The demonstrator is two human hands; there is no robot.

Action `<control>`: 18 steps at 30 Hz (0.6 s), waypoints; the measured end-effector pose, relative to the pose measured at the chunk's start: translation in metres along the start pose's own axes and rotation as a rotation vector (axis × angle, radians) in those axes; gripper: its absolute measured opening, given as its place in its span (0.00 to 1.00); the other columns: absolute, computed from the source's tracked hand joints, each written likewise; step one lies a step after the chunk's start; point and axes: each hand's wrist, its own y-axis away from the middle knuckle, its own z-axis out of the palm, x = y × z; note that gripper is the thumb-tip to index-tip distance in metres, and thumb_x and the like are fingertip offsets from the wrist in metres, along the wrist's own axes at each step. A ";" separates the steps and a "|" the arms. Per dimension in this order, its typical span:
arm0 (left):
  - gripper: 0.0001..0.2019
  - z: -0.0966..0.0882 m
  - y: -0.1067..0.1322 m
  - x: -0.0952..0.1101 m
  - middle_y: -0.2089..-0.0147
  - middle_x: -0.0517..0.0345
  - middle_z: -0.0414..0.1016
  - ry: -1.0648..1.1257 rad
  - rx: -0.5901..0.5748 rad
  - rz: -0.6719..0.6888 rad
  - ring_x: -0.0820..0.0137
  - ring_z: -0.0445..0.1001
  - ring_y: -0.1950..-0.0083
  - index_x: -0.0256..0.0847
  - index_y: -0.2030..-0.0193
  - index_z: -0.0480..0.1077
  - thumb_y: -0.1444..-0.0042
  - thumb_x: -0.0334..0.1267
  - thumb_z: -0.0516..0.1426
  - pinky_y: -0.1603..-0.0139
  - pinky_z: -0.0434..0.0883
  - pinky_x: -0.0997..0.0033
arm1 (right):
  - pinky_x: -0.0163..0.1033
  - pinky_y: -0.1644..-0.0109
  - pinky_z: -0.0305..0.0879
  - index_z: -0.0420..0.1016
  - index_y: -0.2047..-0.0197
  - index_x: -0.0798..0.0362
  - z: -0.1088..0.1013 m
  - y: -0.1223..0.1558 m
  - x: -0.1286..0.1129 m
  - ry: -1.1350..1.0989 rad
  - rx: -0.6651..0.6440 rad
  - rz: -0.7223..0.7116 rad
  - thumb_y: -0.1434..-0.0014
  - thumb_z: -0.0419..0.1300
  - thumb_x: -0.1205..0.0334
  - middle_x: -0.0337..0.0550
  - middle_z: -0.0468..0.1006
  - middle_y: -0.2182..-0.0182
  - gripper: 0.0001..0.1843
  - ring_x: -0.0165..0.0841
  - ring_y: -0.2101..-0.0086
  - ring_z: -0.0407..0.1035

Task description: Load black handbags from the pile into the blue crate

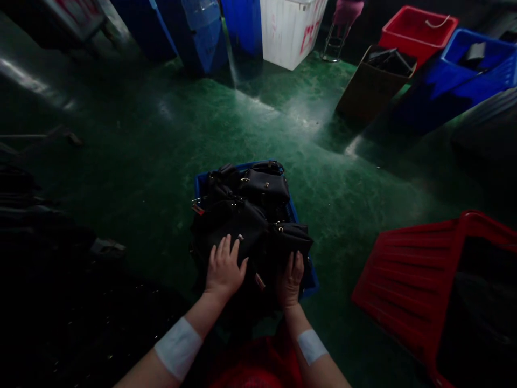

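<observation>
A blue crate [310, 285] on the floor in front of me is heaped with black handbags that have gold-coloured fittings. My left hand [225, 269] lies flat, fingers spread, on a large black bag [226, 221] at the near left of the heap. My right hand [293, 277] rests against a smaller black bag [293, 237] on the right side, its fingers stretched out over the near face. Another black handbag [266, 186] sits at the far end of the crate. The lower part of the heap is too dark to make out.
A red bin [407, 275] stands tilted-looking at the right. Farther off are a cardboard box [367, 86], a blue bin [424, 99], another red bin [420, 29], a white bin [283, 37] and a stool [337, 37]. A dark pile [100, 323] fills the lower left of the green floor.
</observation>
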 end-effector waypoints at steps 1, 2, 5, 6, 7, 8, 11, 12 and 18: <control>0.33 0.012 0.005 0.002 0.29 0.37 0.50 -0.036 -0.038 -0.004 0.52 0.52 0.30 0.32 0.33 0.61 0.40 0.51 0.52 0.32 0.50 0.46 | 0.56 0.32 0.48 0.36 0.27 0.54 0.002 0.002 -0.003 -0.025 -0.055 -0.052 0.35 0.48 0.61 0.58 0.38 0.30 0.38 0.47 0.31 0.35; 0.35 0.026 0.009 0.000 0.29 0.36 0.48 -0.061 -0.061 -0.022 0.51 0.51 0.30 0.31 0.32 0.59 0.40 0.53 0.51 0.32 0.50 0.45 | 0.57 0.32 0.48 0.38 0.27 0.53 0.006 0.002 -0.005 -0.049 -0.112 -0.082 0.36 0.48 0.63 0.56 0.36 0.30 0.37 0.48 0.31 0.34; 0.40 0.066 0.004 -0.016 0.28 0.35 0.44 -0.071 -0.046 -0.059 0.51 0.50 0.29 0.27 0.31 0.56 0.39 0.58 0.47 0.30 0.47 0.46 | 0.59 0.32 0.45 0.46 0.28 0.58 0.027 -0.009 -0.005 -0.075 -0.241 -0.046 0.35 0.48 0.56 0.59 0.37 0.30 0.35 0.49 0.31 0.31; 0.41 0.076 -0.001 -0.023 0.28 0.35 0.44 -0.065 -0.027 -0.056 0.51 0.50 0.29 0.24 0.31 0.55 0.39 0.59 0.46 0.29 0.46 0.48 | 0.60 0.32 0.45 0.50 0.29 0.58 0.037 -0.017 -0.004 -0.069 -0.270 -0.019 0.35 0.48 0.55 0.60 0.39 0.30 0.34 0.48 0.31 0.31; 0.42 0.084 -0.008 -0.028 0.28 0.34 0.43 -0.057 -0.005 -0.051 0.51 0.48 0.28 0.21 0.32 0.55 0.39 0.59 0.44 0.29 0.46 0.49 | 0.60 0.32 0.44 0.54 0.30 0.58 0.047 -0.026 -0.002 -0.060 -0.301 0.007 0.34 0.48 0.54 0.60 0.42 0.30 0.32 0.48 0.31 0.32; 0.43 0.091 -0.016 -0.031 0.28 0.32 0.42 -0.048 0.020 -0.052 0.51 0.47 0.28 0.17 0.33 0.55 0.39 0.60 0.43 0.28 0.45 0.51 | 0.60 0.32 0.43 0.58 0.32 0.58 0.058 -0.037 0.001 -0.052 -0.335 0.029 0.34 0.48 0.53 0.60 0.44 0.31 0.31 0.48 0.31 0.32; 0.48 0.104 -0.043 -0.034 0.29 0.26 0.40 -0.009 0.083 -0.095 0.48 0.42 0.27 0.09 0.35 0.54 0.41 0.61 0.43 0.28 0.46 0.51 | 0.58 0.31 0.42 0.64 0.35 0.59 0.088 -0.071 0.013 -0.023 -0.416 0.059 0.33 0.47 0.55 0.61 0.46 0.31 0.28 0.48 0.31 0.35; 0.48 0.109 -0.051 -0.033 0.29 0.25 0.39 0.008 0.087 -0.105 0.48 0.40 0.26 0.07 0.35 0.53 0.41 0.61 0.43 0.28 0.46 0.51 | 0.57 0.31 0.42 0.64 0.35 0.59 0.097 -0.082 0.018 -0.013 -0.435 0.051 0.33 0.47 0.56 0.61 0.47 0.31 0.27 0.47 0.31 0.36; 0.50 0.158 -0.095 -0.028 0.29 0.19 0.32 0.076 0.005 -0.091 0.45 0.26 0.26 0.04 0.35 0.48 0.46 0.58 0.50 0.28 0.38 0.44 | 0.53 0.30 0.42 0.63 0.34 0.60 0.153 -0.124 0.049 0.080 -0.544 0.023 0.35 0.44 0.68 0.60 0.50 0.32 0.27 0.43 0.32 0.42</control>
